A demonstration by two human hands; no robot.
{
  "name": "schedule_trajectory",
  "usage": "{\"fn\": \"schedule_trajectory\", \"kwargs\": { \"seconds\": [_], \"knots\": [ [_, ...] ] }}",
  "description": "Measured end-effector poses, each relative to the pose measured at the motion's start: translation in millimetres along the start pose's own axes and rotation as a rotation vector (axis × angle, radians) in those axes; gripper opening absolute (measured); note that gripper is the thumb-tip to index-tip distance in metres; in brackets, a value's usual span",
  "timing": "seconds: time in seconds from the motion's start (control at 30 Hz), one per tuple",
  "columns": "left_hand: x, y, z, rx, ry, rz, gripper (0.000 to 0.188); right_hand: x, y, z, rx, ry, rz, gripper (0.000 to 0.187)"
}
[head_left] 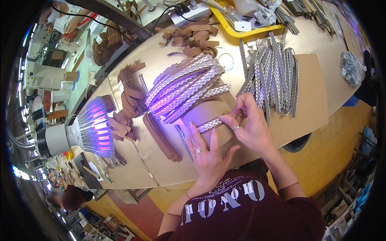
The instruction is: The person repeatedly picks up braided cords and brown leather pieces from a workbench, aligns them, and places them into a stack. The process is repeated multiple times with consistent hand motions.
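Observation:
A short silvery braided strap (210,125) edged with brown lies across a tan board (226,137) in front of me. My right hand (252,127) pinches the strap's right end between thumb and fingers. Spread fingers of my left hand (209,156) rest flat by the strap's left part, their tips touching it. Just beyond lies a heap of silvery braided straps (185,88), tinted violet by light. A thin braided strip (184,140) lies beside my left fingers, partly covered by them.
A lamp (94,126) glowing violet stands at left. Brown strip bundles (161,138) lie between it and my hands. Grey braided strips (273,76) rest on cardboard (311,86) to the right. A yellow tray (225,28) is at the back; another person (74,196) is at lower left.

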State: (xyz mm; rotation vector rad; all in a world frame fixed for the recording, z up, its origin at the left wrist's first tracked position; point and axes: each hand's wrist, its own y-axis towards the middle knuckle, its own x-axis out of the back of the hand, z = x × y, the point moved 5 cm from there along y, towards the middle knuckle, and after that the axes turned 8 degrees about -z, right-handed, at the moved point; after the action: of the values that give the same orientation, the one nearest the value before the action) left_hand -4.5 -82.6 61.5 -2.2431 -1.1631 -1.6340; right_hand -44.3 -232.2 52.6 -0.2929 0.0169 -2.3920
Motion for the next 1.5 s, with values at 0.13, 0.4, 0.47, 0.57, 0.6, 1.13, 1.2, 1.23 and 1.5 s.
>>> {"fn": "schedule_trajectory", "kwargs": {
  "seconds": [0.13, 0.4, 0.47, 0.57, 0.6, 1.13, 1.2, 1.23, 1.5],
  "knots": [
    [-1.6, -0.3, 0.6, -0.004, 0.006, -0.016, 0.078, 0.5, 2.8, 6.7, 0.001, 0.046, 0.008, 0.035],
    [-3.3, -2.4, 0.2, -0.002, 0.054, -0.006, 0.076, 10.3, -4.3, 18.9, 0.050, 0.038, 0.055, 0.035],
    [-3.1, -1.9, 0.0, -0.007, 0.054, -0.015, 0.076, 10.0, -0.5, 16.2, 0.128, 0.035, -0.001, 0.034],
    [-2.5, -0.5, -0.7, -0.023, 0.051, -0.032, 0.076, 5.0, 6.2, 1.9, 0.053, 0.103, 0.029, 0.036],
    [-2.3, -0.3, -0.8, -0.024, 0.051, -0.030, 0.077, 4.6, 6.4, -0.6, 0.046, 0.103, 0.029, 0.036],
    [-5.9, -2.5, 0.7, -0.089, 0.016, -0.149, 0.088, -10.8, 7.4, -48.0, -0.287, 0.181, 0.159, 0.035],
    [-8.1, -4.3, 0.9, -0.077, 0.039, -0.131, 0.090, -11.2, 3.3, -52.1, -0.358, 0.182, 0.106, 0.029],
    [-9.0, -5.2, 1.7, -0.070, 0.046, -0.122, 0.090, -11.6, 0.9, -46.6, -0.302, 0.217, 0.086, 0.028],
    [23.7, -7.9, 4.3, -0.129, 0.026, -0.429, 0.066, 0.1, -1.4, 29.9, -0.182, 0.403, 0.241, 0.017]
  ]
}}
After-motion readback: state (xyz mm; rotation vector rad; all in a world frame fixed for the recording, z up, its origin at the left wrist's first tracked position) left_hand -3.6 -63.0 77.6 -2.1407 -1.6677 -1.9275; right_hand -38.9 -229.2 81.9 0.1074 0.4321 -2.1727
